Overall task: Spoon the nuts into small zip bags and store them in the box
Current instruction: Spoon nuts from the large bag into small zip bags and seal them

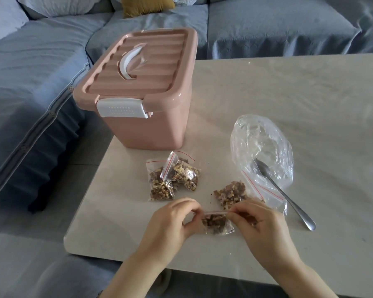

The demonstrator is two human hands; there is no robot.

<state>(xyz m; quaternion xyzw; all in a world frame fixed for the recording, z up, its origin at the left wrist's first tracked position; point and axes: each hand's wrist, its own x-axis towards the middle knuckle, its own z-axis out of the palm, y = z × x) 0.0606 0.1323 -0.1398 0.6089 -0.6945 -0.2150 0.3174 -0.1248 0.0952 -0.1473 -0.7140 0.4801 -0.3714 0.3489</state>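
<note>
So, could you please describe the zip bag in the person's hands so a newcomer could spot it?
Start at the pink box on the pale table and come toward the near edge. The bag sits there, its top strip pinched by the left hand and right hand; the other filled bags lie untouched.

no text, brand, label or number can be read: the pink storage box [151, 130], its white latch [122, 107], the zip bags [160, 186] and the spoon [289, 200] show no legible marking.
</note>
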